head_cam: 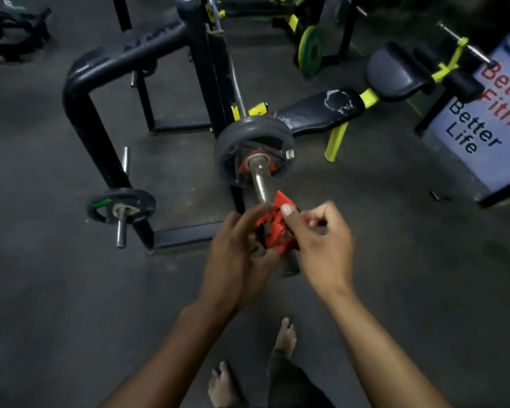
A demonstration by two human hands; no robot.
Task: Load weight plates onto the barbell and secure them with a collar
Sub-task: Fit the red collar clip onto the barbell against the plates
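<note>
Grey plate (253, 148) loaded on barbell sleeve (261, 184); red collar (276, 228) pinched by left hand (236, 260) and right hand (321, 245), apparently unlatched; sliding inward and locking remain.

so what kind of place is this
Most likely a gym: a barbell loaded with a weight plate, a padded bench with yellow legs, and a sign reading "Better Fitness Better Life".

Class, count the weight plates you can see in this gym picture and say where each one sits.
3. One weight plate on the barbell sleeve, one small plate on the rack peg at left, one green plate far behind. Others may be hidden.
</note>
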